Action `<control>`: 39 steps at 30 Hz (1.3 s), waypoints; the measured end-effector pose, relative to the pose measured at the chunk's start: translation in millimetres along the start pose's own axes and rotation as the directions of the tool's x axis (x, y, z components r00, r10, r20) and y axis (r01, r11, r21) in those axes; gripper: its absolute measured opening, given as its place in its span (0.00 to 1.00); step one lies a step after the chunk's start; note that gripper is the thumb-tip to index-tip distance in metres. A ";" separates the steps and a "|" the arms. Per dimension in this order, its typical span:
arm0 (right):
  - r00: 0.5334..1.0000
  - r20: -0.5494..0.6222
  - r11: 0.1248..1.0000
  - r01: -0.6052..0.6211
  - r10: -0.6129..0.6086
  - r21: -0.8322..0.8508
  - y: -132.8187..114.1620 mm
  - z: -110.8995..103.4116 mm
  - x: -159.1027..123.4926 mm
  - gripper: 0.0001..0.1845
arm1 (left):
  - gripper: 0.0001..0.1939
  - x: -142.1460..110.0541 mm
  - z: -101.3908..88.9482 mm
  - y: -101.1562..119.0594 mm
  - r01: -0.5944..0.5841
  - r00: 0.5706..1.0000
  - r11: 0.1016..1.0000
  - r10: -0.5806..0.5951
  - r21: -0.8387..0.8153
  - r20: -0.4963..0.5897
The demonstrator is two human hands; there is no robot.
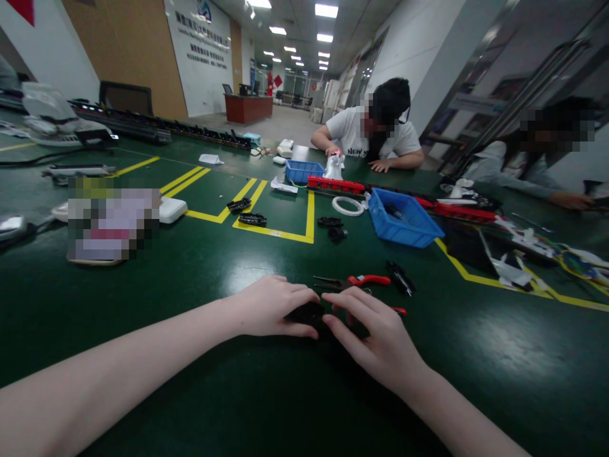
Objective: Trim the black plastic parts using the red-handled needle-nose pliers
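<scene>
My left hand [273,308] is closed around a small black plastic part [306,312], thumb on the near side and fingers on the far side. My right hand [373,330] meets the part's right end with curled fingers, thumb and forefinger at its edge. The fingers hide much of the part. Just beyond them lie pliers with red handles [368,280], jaws pointing left. A red tip [399,311] of another tool shows beside my right hand. Right of the pliers rests a black slotted part [400,278].
Several black parts [252,219] lie on the green table near yellow tape. A blue bin [404,231], a white ring of tape [347,205] and a red rail [335,185] stand farther off. A phone-like object [111,225] lies left. Across the table, a person [375,130] handles something white.
</scene>
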State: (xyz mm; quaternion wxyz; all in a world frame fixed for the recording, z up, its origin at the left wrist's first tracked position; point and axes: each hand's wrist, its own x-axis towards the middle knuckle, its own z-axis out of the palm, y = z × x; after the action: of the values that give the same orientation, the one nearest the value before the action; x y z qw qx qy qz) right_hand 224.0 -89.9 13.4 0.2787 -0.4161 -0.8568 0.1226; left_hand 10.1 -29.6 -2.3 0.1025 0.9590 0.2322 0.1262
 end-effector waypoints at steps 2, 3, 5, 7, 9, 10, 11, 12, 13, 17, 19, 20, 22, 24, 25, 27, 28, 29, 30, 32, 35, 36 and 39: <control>0.999 -0.038 0.990 0.029 -0.034 -0.138 18.2 -9.2 -1.5 0.14 | 0.23 -0.5 -0.8 -0.1 0.031 1.000 0.999 -0.031 -0.015 0.000; 0.999 -0.019 0.975 0.032 -0.037 -0.220 29.3 -14.3 -2.3 0.17 | 0.23 -0.8 -1.2 -0.3 0.049 0.999 0.998 -0.049 -0.027 0.001; 0.998 0.063 0.937 0.015 0.008 -0.350 51.6 -23.3 -4.1 0.26 | 0.22 -1.4 -2.1 -0.9 0.081 0.997 0.994 -0.082 -0.071 0.000; 0.989 0.109 0.916 -0.045 0.097 -0.399 68.9 -29.1 -5.6 0.32 | 0.21 -2.1 -2.8 -1.4 0.103 0.995 0.986 -0.104 -0.128 -0.001; 0.978 0.137 0.908 -0.088 0.157 -0.409 77.8 -30.7 -6.3 0.30 | 0.19 -2.7 -3.5 -2.1 0.119 0.993 0.978 -0.122 -0.171 -0.004; 0.977 0.132 0.907 -0.101 0.168 -0.409 79.4 -30.3 -6.3 0.28 | 0.19 -3.1 -3.8 -2.8 0.126 0.992 0.975 -0.129 -0.182 -0.005; 0.979 0.120 0.908 -0.105 0.167 -0.406 79.7 -29.6 -6.1 0.26 | 0.19 -3.4 -4.2 -3.9 0.132 0.991 0.973 -0.135 -0.188 -0.006; 0.983 0.101 0.910 -0.102 0.155 -0.403 79.0 -28.7 -5.8 0.24 | 0.19 -3.7 -4.6 -5.4 0.137 0.990 0.973 -0.141 -0.187 -0.005; 0.987 0.083 0.912 -0.094 0.138 -0.400 78.0 -28.0 -5.4 0.22 | 0.19 -4.0 -5.1 -7.4 0.146 0.989 0.972 -0.149 -0.184 -0.005; 0.996 0.036 0.917 -0.058 0.078 -0.394 73.9 -27.8 -4.7 0.20 | 0.19 -5.0 -7.0 -17.5 0.218 0.974 0.958 -0.226 -0.188 -0.020; 0.998 0.026 0.920 -0.045 0.060 -0.389 71.2 -28.8 -5.1 0.20 | 0.18 -5.2 -7.4 -21.0 0.242 0.968 0.948 -0.251 -0.205 -0.020; 0.999 0.019 0.923 -0.035 0.045 -0.384 69.3 -29.4 -5.4 0.20 | 0.18 -5.2 -7.3 -22.0 0.244 0.967 0.947 -0.253 -0.208 -0.016; 1.000 -0.007 0.930 0.004 -0.007 -0.367 64.2 -30.5 -5.9 0.19 | 0.18 -5.1 -7.0 -22.6 0.240 0.969 0.948 -0.246 -0.209 -0.002; 0.996 -0.036 0.937 0.066 -0.083 -0.344 58.5 -31.5 -5.8 0.19 | 0.18 -5.2 -6.8 -22.6 0.232 0.972 0.949 -0.236 -0.214 0.010; 0.992 -0.042 0.938 0.097 -0.117 -0.332 55.8 -31.9 -5.5 0.19 | 0.18 -5.3 -6.9 -22.6 0.227 0.973 0.948 -0.230 -0.221 0.015; 0.988 -0.028 0.940 0.137 -0.153 -0.311 51.9 -32.2 -4.6 0.20 | 0.18 -5.5 -7.6 -22.8 0.214 0.977 0.949 -0.214 -0.233 0.023; 0.988 -0.015 0.942 0.144 -0.155 -0.303 50.8 -32.0 -4.2 0.20 | 0.18 -5.5 -8.1 -22.9 0.205 0.979 0.950 -0.205 -0.235 0.024; 0.989 -0.004 0.944 0.143 -0.151 -0.296 50.3 -31.5 -4.0 0.20 | 0.18 -5.6 -8.7 -23.0 0.193 0.981 0.952 -0.193 -0.236 0.026; 0.990 0.005 0.947 0.139 -0.144 -0.289 50.4 -30.8 -3.9 0.19 | 0.18 -5.5 -9.2 -22.9 0.181 0.983 0.955 -0.180 -0.236 0.026; 0.992 0.014 0.952 0.127 -0.128 -0.279 51.6 -28.8 -4.2 0.19 | 0.19 -5.4 -9.8 -22.5 0.160 0.987 0.959 -0.158 -0.233 0.028; 0.993 0.021 0.954 0.120 -0.119 -0.276 53.8 -26.0 -5.2 0.18 | 0.20 -5.3 -9.5 -21.4 0.148 0.989 0.965 -0.145 -0.216 0.027; 0.992 0.023 0.953 0.122 -0.120 -0.276 54.1 -25.4 -5.4 0.18 | 0.20 -5.3 -9.3 -21.1 0.147 0.989 0.966 -0.145 -0.211 0.026; 0.991 0.034 0.953 0.132 -0.127 -0.273 53.5 -24.6 -5.3 0.19 | 0.20 -5.3 -8.9 -20.8 0.138 0.990 0.969 -0.136 -0.204 0.024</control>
State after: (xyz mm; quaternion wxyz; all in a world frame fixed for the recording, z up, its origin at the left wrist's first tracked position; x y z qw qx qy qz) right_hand 275.3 -61.3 7.7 0.2186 -0.3928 -0.8932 -0.0127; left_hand -5.8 -12.8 -0.3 0.2105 0.9255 0.2830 0.1376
